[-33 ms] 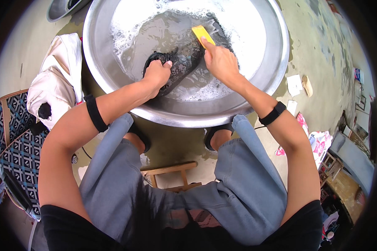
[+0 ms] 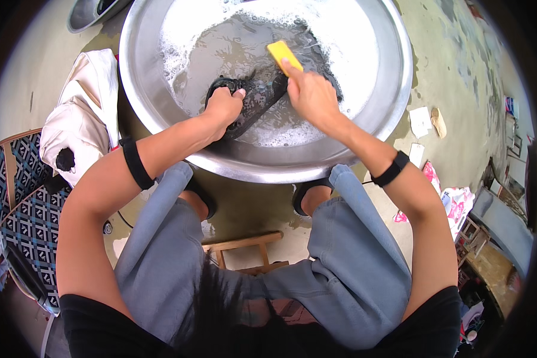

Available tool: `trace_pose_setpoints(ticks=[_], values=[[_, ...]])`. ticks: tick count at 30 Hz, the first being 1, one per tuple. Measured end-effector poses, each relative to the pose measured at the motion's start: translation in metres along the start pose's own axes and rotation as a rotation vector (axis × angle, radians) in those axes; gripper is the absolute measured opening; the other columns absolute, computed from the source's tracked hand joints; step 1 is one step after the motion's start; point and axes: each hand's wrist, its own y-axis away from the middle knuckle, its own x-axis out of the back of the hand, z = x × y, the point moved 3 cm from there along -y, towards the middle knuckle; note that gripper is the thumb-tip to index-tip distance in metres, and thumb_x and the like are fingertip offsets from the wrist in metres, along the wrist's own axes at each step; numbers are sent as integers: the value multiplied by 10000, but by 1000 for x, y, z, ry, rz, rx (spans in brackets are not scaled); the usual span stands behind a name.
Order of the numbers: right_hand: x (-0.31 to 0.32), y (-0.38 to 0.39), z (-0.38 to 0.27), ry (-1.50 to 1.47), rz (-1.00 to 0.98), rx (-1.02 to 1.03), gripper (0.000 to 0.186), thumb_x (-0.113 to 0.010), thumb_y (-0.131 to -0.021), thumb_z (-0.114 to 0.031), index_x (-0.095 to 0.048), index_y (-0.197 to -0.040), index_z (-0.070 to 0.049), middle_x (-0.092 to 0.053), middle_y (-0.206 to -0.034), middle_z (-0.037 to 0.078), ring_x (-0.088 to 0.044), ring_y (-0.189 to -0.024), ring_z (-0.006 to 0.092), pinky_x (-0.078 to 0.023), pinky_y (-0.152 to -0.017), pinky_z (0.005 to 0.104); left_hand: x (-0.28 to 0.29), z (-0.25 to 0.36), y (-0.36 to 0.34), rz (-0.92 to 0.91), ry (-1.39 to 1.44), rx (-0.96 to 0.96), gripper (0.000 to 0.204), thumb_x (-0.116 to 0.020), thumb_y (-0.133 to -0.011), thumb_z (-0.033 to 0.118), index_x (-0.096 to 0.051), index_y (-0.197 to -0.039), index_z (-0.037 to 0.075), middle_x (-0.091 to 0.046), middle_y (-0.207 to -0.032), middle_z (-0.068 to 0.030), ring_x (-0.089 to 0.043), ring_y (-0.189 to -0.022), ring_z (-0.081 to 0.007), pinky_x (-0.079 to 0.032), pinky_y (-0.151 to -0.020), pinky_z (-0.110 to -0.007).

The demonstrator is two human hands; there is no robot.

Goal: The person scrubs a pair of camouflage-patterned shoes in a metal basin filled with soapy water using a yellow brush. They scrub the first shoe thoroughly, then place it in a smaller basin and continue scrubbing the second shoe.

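A wide metal basin (image 2: pixel 262 173) holds murky, sudsy water in front of me. My left hand (image 2: pixel 222 108) grips what looks like a black shoe (image 2: pixel 258 107) near its opening, at the basin's near left side. The shoe is wet, tilted and partly under water. My right hand (image 2: pixel 314 98) is closed on a yellow scrubbing brush (image 2: pixel 280 52), index finger stretched along its back. The brush is just beyond the shoe's far end; its bristles are hidden, so contact cannot be made out. Another dark item (image 2: pixel 322 53) lies in the water behind the brush.
White cloth (image 2: pixel 80 113) and a patterned bag (image 2: pixel 33 224) are at the left. A wooden stool (image 2: pixel 244 241) shows between my legs. White papers (image 2: pixel 419 121) and a pink-and-white plastic bag (image 2: pixel 456 206) lie on the right. Part of another metal basin (image 2: pixel 83 18) shows at far left.
My right hand and the brush have shifted slightly left and nearer to me. My left hand stays on the shoe in nearly the same place.
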Motion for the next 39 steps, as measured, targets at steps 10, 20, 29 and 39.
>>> trace_pose_setpoints(ticks=[10, 20, 29, 39], values=[[-4, 13, 9, -146, -17, -126, 453, -581, -1007, -194, -660, -1449, -135, -730, -869, 262, -707, -764, 463, -562, -756, 558, 11, 27, 15, -337, 10, 112, 487, -901, -837, 181, -705, -1228, -33, -760, -1098, -166, -746, -945, -264, -596, -818, -420], [-3, 26, 8, -117, -84, -148, 458, -585, -997, -172, -654, -1445, -103, -716, -842, 279, -718, -752, 457, -583, -731, 561, 16, 10, -27, -477, 32, 342, 293, -772, -958, 148, -701, -1199, -2, -775, -1033, -161, -772, -869, -299, -642, -746, -495], [-18, 4, 9, -157, 97, -105, 476, -556, -984, -156, -649, -1446, -90, -707, -777, 261, -694, -668, 444, -562, -668, 546, 19, 14, -27, -468, 74, 416, 307, -786, -953, 186, -699, -1193, 16, -770, -1035, -138, -766, -863, -286, -639, -763, -483], [-17, 8, 8, -102, -15, -118, 480, -585, -982, -156, -637, -1458, -122, -721, -813, 255, -720, -738, 446, -577, -690, 559, 18, 8, -31, -479, 103, 397, 322, -803, -945, 179, -694, -1191, 2, -769, -1011, -153, -771, -844, -307, -641, -732, -499]])
